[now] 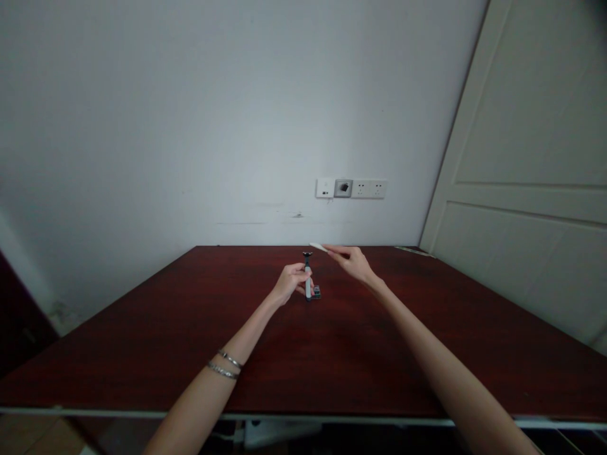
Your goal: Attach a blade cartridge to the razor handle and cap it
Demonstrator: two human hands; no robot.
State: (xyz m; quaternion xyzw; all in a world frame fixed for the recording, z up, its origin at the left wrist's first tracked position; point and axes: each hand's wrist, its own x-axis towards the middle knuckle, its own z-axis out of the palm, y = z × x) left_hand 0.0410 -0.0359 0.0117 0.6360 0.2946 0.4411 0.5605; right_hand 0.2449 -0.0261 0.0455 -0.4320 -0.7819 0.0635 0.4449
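My left hand [290, 282] is closed around a slim grey and black handle [308, 278] that stands upright on the dark red table [142, 341], near its middle. At the handle's foot lies a small dark block [317, 292]. My right hand [351, 261] hovers just right of the handle, its fingers pinched on a thin white strip [318, 247] that points left above the handle's black top. Two silver bangles circle my left wrist [225, 365].
A white wall rises behind the table, with a row of wall sockets [351, 188] above its far edge. A pale door [535, 170] stands at the right. Something white [279, 433] lies under the table's front edge.
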